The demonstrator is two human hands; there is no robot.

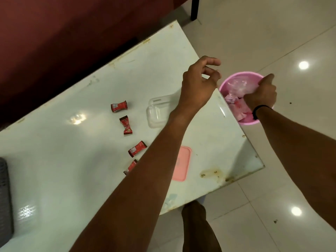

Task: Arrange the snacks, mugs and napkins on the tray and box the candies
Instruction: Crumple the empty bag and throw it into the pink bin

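Observation:
Several red-wrapped candies (126, 127) lie scattered across the middle of the white table (63, 160). A clear plastic box (157, 113) stands open beyond them, partly behind my left forearm. Its pink lid (183, 164) lies flat nearer the front edge. My left hand (198, 82) hovers over the table's right edge with loosely curled fingers and holds nothing. My right hand (261, 95) reaches down into a pink bin (241, 73) on the floor, over pink wrappers (234, 104) and clear plastic. Its fingers are hidden behind the back of the hand.
A grey ribbed object (4, 197) lies at the table's left edge. A dark red surface (72, 33) runs along the table's far side. A black furniture leg (195, 8) stands on the glossy tiled floor (272, 33). My leg (198, 230) shows below the table's front edge.

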